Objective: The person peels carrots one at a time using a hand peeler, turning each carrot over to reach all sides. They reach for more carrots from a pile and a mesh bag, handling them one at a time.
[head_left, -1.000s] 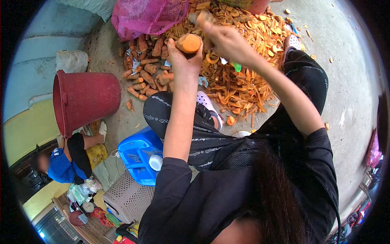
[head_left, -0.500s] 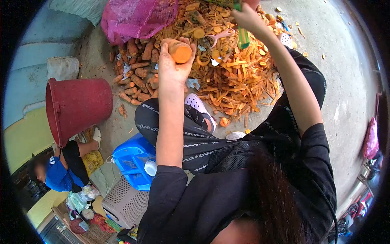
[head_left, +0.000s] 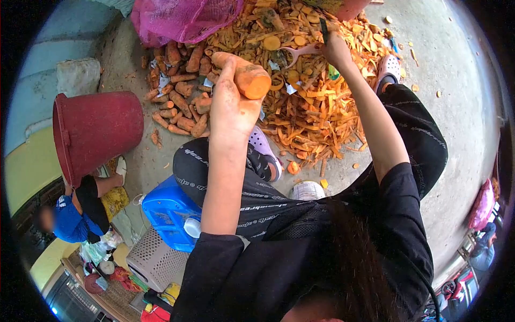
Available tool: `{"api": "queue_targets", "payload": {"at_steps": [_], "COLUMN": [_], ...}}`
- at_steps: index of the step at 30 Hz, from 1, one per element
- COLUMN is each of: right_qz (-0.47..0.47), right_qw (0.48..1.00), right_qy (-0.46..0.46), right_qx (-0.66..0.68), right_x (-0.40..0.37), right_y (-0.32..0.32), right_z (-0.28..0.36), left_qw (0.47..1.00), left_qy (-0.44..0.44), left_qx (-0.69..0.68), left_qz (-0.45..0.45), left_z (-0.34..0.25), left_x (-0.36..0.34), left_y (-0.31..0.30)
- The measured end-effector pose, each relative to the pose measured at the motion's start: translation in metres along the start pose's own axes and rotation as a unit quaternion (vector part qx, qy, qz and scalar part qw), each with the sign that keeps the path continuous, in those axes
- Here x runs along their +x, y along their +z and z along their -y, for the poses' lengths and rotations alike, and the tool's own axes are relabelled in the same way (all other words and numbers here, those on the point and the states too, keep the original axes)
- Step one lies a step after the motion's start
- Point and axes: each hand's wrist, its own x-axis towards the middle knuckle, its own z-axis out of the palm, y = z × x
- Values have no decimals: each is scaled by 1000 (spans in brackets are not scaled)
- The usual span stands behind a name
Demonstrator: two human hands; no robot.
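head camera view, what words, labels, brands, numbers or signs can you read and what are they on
"breath": part of the repeated lettering on the black trousers; the rest is too small and distorted.
Pale marks on the blue shirt: too small to read.
Nothing else is legible.

Room to pass b/w the forearms (head_left: pixel 225 177), above the peel heap (head_left: pixel 314 115) (loose strips, mostly). Pink net bag (head_left: pixel 188 21) blocks fwd L; red bucket (head_left: pixel 104 131) & blue jug (head_left: pixel 166 212) obstruct L side. Past bent R knee (head_left: pixel 429 134), open floor (head_left: pixel 464 137).
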Motion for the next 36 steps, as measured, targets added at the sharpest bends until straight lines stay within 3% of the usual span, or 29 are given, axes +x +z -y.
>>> {"api": "queue_targets", "payload": {"at_steps": [3,7,8,11,12,21,23,29,30,31,32,35,36], "right_qz": [-117,35,8,-39,-5,112,145,123,96,94,55,-31,5], "right_qw": [978,942,933,951,960,926,955,953,949,971,959,890,845], "right_qy": [-131,-213,-228,-240,-245,-225,-185,-265,-299,-218,-237,-286,-203], "right_qx": [-116,-256,-278,-192,-135,-283,-180,-77,7,42,145,353,495], "right_x": [2,-14,-15,-19,-23,-34,-36,-26,-30,-37,-37,-32,-76], "right_y": [19,9,15,16,12,-8,-9,-41,-63,-88,-97,-140,-184], "right_z": [6,15,12,8,7,37,45,67,77,92,92,92,133], "left_qw": [999,1000,999,1000,1000,1000,999,998,996,993,990,995,998], "left_qy": [-29,-20,-37,-18,-19,-21,-11,-22,-33,-45,-58,-61,-35], "left_qx": [4,13,2,9,9,3,3,-14,-26,-37,-47,-53,-22], "left_qz": [18,5,12,13,17,18,34,52,76,100,124,59,49], "left_z": [3,6,4,5,4,1,-1,-7,-8,-8,-8,-6,-4], "left_x": [-1,-7,-7,-7,-8,-9,-9,-10,-8,-5,-4,-18,-21], "left_y": [4,12,10,10,10,9,8,4,2,-1,-3,11,16]}}
